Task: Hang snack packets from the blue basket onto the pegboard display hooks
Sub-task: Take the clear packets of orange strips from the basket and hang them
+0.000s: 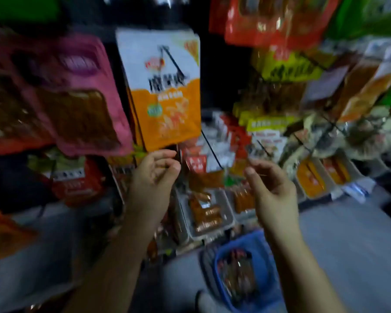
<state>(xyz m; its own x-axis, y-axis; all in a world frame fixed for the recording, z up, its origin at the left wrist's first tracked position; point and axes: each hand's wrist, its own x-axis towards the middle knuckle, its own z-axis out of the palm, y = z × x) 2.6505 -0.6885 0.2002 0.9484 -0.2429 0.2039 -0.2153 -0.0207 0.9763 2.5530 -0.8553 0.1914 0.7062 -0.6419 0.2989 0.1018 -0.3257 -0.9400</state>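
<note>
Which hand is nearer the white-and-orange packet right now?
Left. The left hand is just under the white-and-orange packet, fingertips near its bottom edge. The right hand is lower and well off to its right.

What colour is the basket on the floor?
Blue basket, seen in the head view, bottom centre.

My left hand and right hand are bare, no gloves, and both forearms are uncovered as far as the frame shows. I can't make out any ring or watch through the blur.
</note>
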